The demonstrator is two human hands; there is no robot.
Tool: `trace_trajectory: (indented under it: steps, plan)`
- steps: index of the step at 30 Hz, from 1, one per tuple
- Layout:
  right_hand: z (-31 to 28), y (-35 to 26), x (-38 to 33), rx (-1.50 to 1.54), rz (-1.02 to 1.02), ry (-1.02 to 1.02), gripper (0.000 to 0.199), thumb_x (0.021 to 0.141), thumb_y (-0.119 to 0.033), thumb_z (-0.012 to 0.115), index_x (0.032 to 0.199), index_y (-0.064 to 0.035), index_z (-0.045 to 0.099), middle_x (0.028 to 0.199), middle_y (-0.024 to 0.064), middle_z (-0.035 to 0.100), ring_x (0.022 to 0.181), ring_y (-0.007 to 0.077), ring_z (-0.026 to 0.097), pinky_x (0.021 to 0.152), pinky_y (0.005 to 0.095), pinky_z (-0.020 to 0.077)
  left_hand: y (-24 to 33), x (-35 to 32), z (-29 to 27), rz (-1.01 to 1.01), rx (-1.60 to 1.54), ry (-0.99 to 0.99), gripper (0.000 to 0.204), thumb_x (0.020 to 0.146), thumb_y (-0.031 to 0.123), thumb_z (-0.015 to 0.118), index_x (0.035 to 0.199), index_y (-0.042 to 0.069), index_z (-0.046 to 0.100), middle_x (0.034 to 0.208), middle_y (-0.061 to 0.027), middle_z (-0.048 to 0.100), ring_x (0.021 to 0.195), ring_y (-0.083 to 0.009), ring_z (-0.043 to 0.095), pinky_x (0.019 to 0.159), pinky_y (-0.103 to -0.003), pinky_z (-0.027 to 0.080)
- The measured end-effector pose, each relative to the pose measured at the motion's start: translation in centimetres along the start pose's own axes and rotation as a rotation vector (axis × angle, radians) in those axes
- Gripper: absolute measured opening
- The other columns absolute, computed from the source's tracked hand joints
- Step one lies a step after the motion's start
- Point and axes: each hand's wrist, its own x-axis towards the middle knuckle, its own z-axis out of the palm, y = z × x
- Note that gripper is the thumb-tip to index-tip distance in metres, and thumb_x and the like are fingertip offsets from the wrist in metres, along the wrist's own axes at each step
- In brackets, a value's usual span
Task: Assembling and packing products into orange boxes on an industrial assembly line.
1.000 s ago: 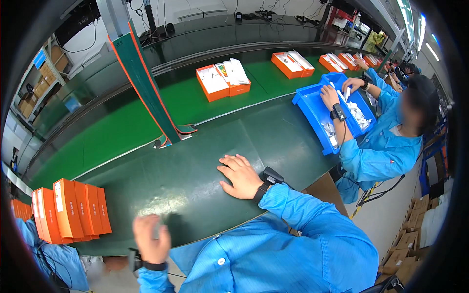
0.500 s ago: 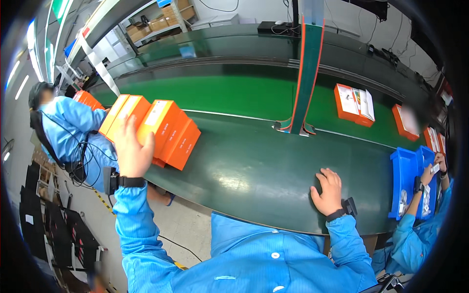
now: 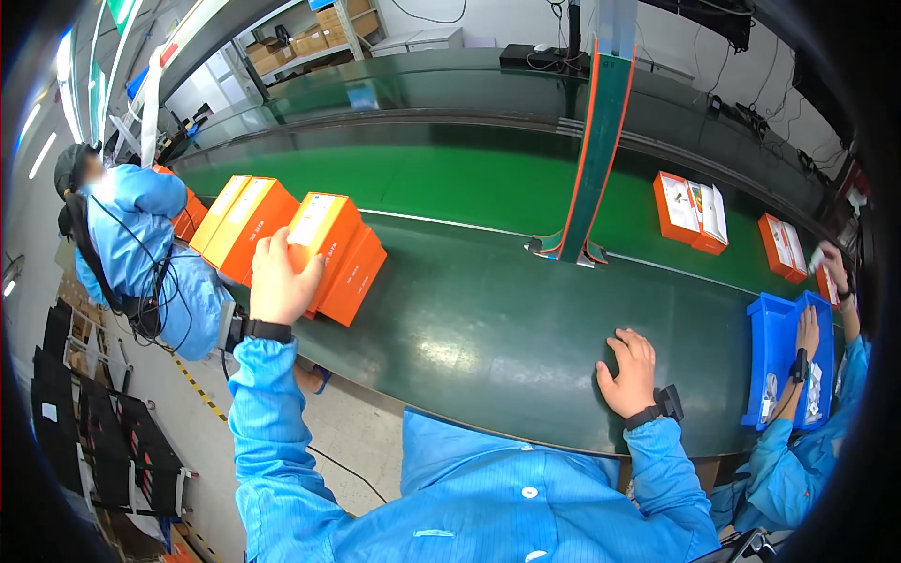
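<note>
My left hand (image 3: 284, 281), thumb apart from the fingers, is at the left side of a stack of orange boxes (image 3: 349, 272) on the dark green table. Whether its fingertips touch the stack, I cannot tell. Just beyond this hand stand two more orange boxes (image 3: 246, 223), side by side with a gap between them and the stack. My right hand (image 3: 631, 373) rests on the bare tabletop (image 3: 488, 328), its fingers loosely bent and holding nothing. Both wrists carry dark bands.
A green conveyor belt (image 3: 450, 178) runs behind the table. On it are open orange boxes (image 3: 692, 214) at the right. An upright post (image 3: 597, 150) stands at the table's back edge. Blue bins (image 3: 771, 352) and a co-worker's hands (image 3: 807, 333) are at right; another person (image 3: 150, 235) stands left.
My left hand has moved right and slightly down toward the stack. The two far-left boxes now sit farther from the stack. My right hand stayed put; the right-hand co-worker's hands moved.
</note>
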Motion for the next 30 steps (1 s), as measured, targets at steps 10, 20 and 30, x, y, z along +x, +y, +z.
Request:
trace_trajectory:
  steps: [10,20,30]
  plan:
    - [0.1,0.6,-0.4,0.026,-0.017,0.033,0.043,0.083,-0.013,0.080,0.124,-0.0022,0.070,0.140,0.0186,0.063,0.137,0.0411,0.056,0.118,0.0528,0.0396,1.3,-1.2,-0.8,0.085,-0.173,-0.056,0.080,0.083,0.028,0.087,0.147,-0.005,0.055,0.144,-0.0280,0.061,0.138,-0.0438,0.057,0.119,-0.049,0.044]
    - [-0.4,-8.8,-2.3,1.008,-0.105,-0.093,0.120,0.090,-0.053,0.084,0.172,-0.0037,0.010,0.169,0.0235,0.030,0.155,0.0373,0.039,0.123,0.0513,0.0382,15.0,-18.2,5.0,0.113,-1.512,-0.514,0.106,0.088,0.037,0.089,0.165,-0.004,0.030,0.157,-0.0198,0.052,0.139,-0.0266,0.057,0.115,-0.045,0.046]
    - [-1.2,-11.9,-3.8,1.273,0.048,-0.234,0.117,0.095,-0.036,0.081,0.174,-0.0029,0.001,0.174,0.0185,0.024,0.161,0.0304,0.028,0.130,0.0472,0.0258,18.1,-20.9,5.9,0.350,-1.376,-0.610,0.072,0.106,0.054,0.060,0.149,-0.003,0.055,0.148,-0.0161,0.049,0.136,-0.0271,0.054,0.116,-0.042,0.045]
